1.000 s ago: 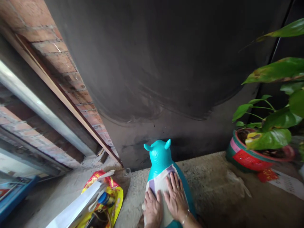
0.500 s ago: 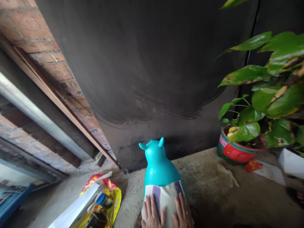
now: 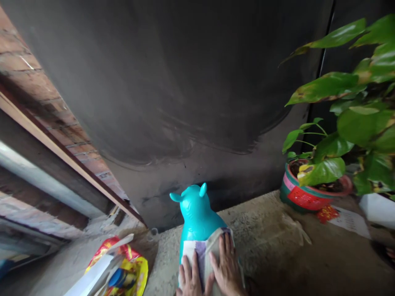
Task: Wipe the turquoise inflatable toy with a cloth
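Observation:
A teal animal-shaped toy with two small ears stands on the rough concrete floor, facing the dark wall. A white and purple cloth lies over its back. My left hand presses flat on the left part of the cloth. My right hand lies flat on the cloth's right part, bunching a fold between the two hands. Both hands are cut off by the bottom edge of the view.
A red and green pot with a leafy plant stands at the right. A yellow and red bag with white paper lies at the lower left. Brick wall and a dark panel rise behind. A white sheet lies by the pot.
Both hands slid down the toy's back with the cloth, then back up a little, and the cloth now bunches between them. The view swung to the right.

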Demonstrator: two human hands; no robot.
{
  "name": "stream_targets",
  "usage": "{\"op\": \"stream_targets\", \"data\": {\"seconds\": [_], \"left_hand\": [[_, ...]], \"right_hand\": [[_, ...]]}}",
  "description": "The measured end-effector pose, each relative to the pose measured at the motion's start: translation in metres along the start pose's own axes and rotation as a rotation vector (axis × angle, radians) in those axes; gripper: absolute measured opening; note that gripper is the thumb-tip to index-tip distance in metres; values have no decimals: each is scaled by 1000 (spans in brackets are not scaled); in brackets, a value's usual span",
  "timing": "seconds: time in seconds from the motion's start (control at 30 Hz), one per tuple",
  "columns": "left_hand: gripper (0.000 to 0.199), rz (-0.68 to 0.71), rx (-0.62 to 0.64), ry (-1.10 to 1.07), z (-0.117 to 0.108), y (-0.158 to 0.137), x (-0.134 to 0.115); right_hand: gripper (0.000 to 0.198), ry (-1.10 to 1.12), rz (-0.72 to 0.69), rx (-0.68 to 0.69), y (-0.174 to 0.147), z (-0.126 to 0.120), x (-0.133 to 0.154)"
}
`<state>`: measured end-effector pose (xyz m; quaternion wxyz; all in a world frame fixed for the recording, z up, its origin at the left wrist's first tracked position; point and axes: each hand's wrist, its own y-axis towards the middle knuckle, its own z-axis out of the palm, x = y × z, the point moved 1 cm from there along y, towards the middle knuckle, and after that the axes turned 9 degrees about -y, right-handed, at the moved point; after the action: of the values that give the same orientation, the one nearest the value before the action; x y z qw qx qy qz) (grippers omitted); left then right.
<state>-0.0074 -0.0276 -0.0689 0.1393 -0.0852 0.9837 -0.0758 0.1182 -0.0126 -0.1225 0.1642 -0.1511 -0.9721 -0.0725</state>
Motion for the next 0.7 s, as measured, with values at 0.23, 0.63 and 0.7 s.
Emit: {"op": "stream_targets", "data": {"seconds": [0.23, 0.63, 0.7], "left_hand": [[88, 63, -26, 68, -7, 46, -25], [90, 209, 82, 154, -30, 11, -32], [93, 253, 123, 174, -33, -6, -34]], "right_hand": [[72, 85, -72, 137, 80, -15, 6], [54, 13, 45, -155, 13, 25, -29], [40, -19, 27, -207, -20, 32, -41]]}}
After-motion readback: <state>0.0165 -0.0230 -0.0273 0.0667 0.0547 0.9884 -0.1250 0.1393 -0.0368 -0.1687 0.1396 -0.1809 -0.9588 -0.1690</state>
